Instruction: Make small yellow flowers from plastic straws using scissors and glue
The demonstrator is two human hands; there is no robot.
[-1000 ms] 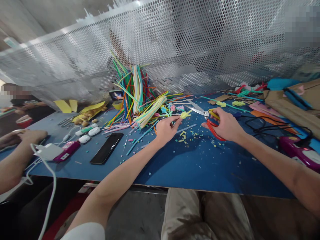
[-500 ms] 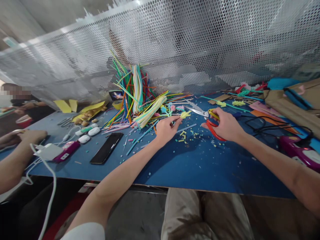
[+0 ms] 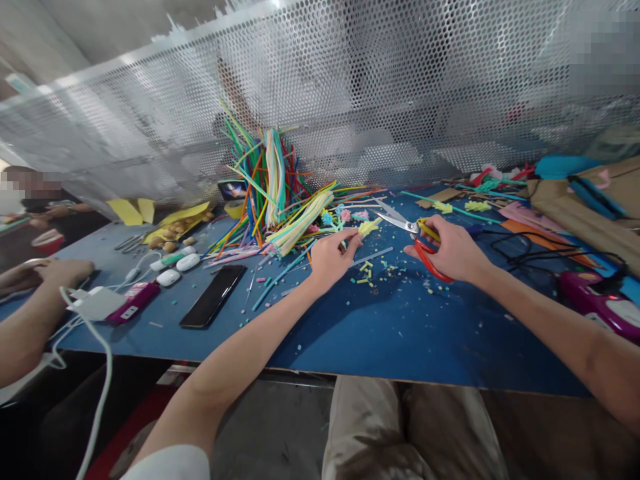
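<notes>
Between the thumb and fingertips of my left hand [image 3: 333,260] is a small yellow fuzzy pipe-cleaner piece [image 3: 369,227]. My right hand [image 3: 453,252] is closed round the handles of a pair of scissors [image 3: 411,228], one handle red and the other yellow. Their metal blades stand apart and point left, close beside the yellow piece. Short yellow clippings [image 3: 367,272] are strewn on the blue table [image 3: 350,340] below. Two similar yellow fuzzy pieces, one of them a leaf-like shape [image 3: 477,206], lie beyond my right hand.
A big bundle of coloured pipe cleaners [image 3: 274,180] stands at the back against a perforated metal screen [image 3: 400,87]. Left of my arm lie a black phone [image 3: 213,297], white earbud cases [image 3: 188,262] and a purple power strip [image 3: 134,302]. Another person's arm [image 3: 35,313] rests at far left.
My left hand has shifted very slightly left with the yellow piece, which has turned a little. The scissors are almost unmoved, their blades still apart.
</notes>
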